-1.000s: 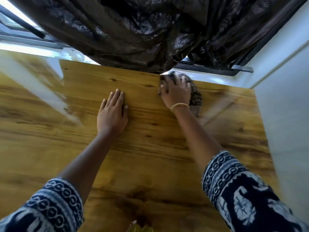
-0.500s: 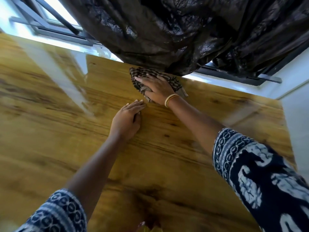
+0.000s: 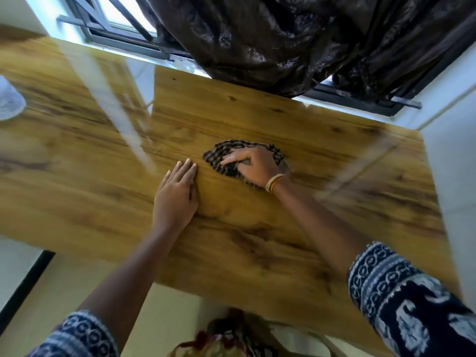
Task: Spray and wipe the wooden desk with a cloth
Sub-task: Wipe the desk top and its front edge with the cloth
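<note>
Pressing down on the cloth (image 3: pixel 226 158), the right hand (image 3: pixel 253 164) has its fingers curled over the bunched, dark checked fabric, gripping it against the wooden desk (image 3: pixel 257 240) near the middle of the top, somewhat toward the far edge below the dark curtain (image 3: pixel 283 39) and the window frame (image 3: pixel 116 34). The left hand (image 3: pixel 176 199) lies flat on the bare wood just beside the cloth, fingers straight and together, holding nothing; it seems to serve as a brace. The cloth's long axis runs roughly left to right, and most of its free fabric sticks out leftward past the right fingertips, toward the left hand, with only a narrow strip of wood between the two. That gap is what the next stroke likely turns on: a sweep to the left would run the cloth into the left hand unless that hand lifts or slides off, while strokes to the right or back toward the person have open wood ahead. The right hand is the one on the cloth, so it should carry the wipe. No spray bottle is visible; a blurred whitish object (image 3: pixel 9 101) sits at the desk's far left.
</note>
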Demonstrator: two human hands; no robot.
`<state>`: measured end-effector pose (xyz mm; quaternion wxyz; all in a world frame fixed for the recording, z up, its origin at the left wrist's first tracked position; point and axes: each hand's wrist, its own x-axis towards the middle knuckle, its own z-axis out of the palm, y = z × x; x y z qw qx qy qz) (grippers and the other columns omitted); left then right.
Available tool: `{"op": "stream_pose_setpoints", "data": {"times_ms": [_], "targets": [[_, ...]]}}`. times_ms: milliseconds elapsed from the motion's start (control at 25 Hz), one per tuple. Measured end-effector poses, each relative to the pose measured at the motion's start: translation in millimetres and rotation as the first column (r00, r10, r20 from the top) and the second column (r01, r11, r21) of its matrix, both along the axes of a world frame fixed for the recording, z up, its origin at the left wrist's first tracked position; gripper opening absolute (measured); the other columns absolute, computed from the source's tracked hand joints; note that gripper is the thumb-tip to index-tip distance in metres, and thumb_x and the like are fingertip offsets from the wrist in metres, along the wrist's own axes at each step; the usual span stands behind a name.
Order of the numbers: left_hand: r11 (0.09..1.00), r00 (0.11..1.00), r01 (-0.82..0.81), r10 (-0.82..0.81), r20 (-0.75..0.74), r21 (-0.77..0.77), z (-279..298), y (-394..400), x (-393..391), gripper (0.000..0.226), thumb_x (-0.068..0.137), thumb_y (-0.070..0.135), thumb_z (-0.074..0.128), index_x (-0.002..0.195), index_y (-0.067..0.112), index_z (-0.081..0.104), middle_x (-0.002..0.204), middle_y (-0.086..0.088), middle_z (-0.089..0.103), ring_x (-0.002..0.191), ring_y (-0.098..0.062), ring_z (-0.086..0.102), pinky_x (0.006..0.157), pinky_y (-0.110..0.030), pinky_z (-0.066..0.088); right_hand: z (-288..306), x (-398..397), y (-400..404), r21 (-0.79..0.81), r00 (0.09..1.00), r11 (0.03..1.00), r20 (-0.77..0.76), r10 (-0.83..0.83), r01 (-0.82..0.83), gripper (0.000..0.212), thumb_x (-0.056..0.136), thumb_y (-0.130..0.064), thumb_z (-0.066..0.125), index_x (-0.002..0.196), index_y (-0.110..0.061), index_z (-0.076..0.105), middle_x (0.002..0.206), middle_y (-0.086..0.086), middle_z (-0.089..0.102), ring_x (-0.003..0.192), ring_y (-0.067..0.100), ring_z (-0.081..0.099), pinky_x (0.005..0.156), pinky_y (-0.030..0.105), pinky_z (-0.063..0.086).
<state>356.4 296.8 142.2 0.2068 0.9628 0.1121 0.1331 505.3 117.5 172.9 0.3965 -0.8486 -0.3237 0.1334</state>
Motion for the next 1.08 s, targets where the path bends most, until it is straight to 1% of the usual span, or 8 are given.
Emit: {"op": "stream_pose_setpoints", "data": {"times_ms": [80,240,400,520,600,640,800,1080], "targets": [[1.000,1.000,-0.005,0.005,-0.010,0.011,2,-3,0,0.051,0.092,0.015,0.045,0.143,0.011,0.049,0.152,-0.007,0.043,0.144,-0.021,0.034,0.118,-0.040,0.027,13,9,1,0.057,0.986,0.986,-0.070,-0.150,0.155,0.046,0.079,0.002,0.048,0.094,-0.027,0.081,0.105,-0.001,0.076,0.088,0.016,0.071,0.077,0.033,0.059],[0.999,0.999,-0.007,0.008,-0.037,0.039,2,-1,3,0.053,0.091,0.013,0.049,0.143,0.010,0.048,0.152,-0.008,0.042,0.144,-0.021,0.033,0.120,-0.038,0.024,54,68,-31,0.174,0.903,0.886,-0.071,-0.423,0.429,0.048,0.075,-0.003,0.045,0.098,-0.030,0.078,0.106,-0.004,0.075,0.093,-0.004,0.063,0.088,0.017,0.051],[0.999,1.000,-0.010,0.011,-0.028,0.038,-1,1,6,0.053,0.090,0.013,0.050,0.143,0.012,0.048,0.152,-0.006,0.043,0.145,-0.020,0.032,0.120,-0.037,0.023,43,105,-76,-0.079,0.846,0.843,-0.001,-0.533,0.531,0.049,0.079,-0.013,0.042,0.108,-0.035,0.074,0.130,0.004,0.065,0.105,0.014,0.063,0.084,0.009,0.047],[0.999,1.000,-0.007,0.009,-0.029,0.047,-2,1,7,0.052,0.092,0.014,0.048,0.144,0.013,0.047,0.152,-0.005,0.042,0.145,-0.019,0.032,0.121,-0.037,0.022,18,86,-63,-0.177,0.885,0.873,-0.019,-0.464,0.454,0.049,0.085,-0.019,0.043,0.116,-0.047,0.068,0.141,-0.002,0.055,0.098,0.013,0.068,0.082,0.027,0.057],[0.999,0.999,-0.003,0.004,-0.038,0.032,-1,1,6,0.051,0.094,0.015,0.046,0.145,0.013,0.046,0.153,-0.004,0.040,0.146,-0.018,0.030,0.121,-0.035,0.021,15,57,-35,-0.144,0.939,0.928,0.046,-0.341,0.344,0.049,0.087,-0.017,0.046,0.121,-0.046,0.066,0.136,-0.008,0.059,0.066,0.002,0.068,0.059,0.015,0.054],[1.000,0.999,0.005,-0.005,-0.041,0.018,0,1,4,0.050,0.095,0.015,0.044,0.145,0.013,0.046,0.154,-0.004,0.040,0.146,-0.018,0.029,0.121,-0.035,0.020,15,41,-22,-0.144,0.961,0.952,0.094,-0.260,0.272,0.049,0.086,-0.014,0.049,0.122,-0.043,0.067,0.136,-0.012,0.058,0.065,0.001,0.067,0.058,0.012,0.051],[0.999,0.998,0.053,-0.053,-0.028,0.011,-2,11,-28,0.046,0.098,0.015,0.042,0.143,0.009,0.047,0.153,-0.008,0.041,0.145,-0.022,0.031,0.120,-0.037,0.024,-1,-35,4,-0.157,0.974,0.987,0.219,0.050,-0.016,0.052,0.077,-0.003,0.054,0.115,-0.032,0.074,0.132,-0.005,0.063,0.126,0.011,0.056,0.104,0.026,0.044],[0.991,0.997,0.031,-0.021,-0.080,0.128,-5,13,-106,0.052,0.098,0.024,0.030,0.148,0.013,0.041,0.156,-0.005,0.037,0.146,-0.020,0.029,0.118,-0.039,0.023,2,-179,-19,-0.002,0.982,0.984,0.069,0.177,-0.177,0.050,0.066,0.002,0.051,0.099,-0.021,0.080,0.111,-0.008,0.073,0.110,-0.004,0.062,0.104,0.016,0.041]]}}
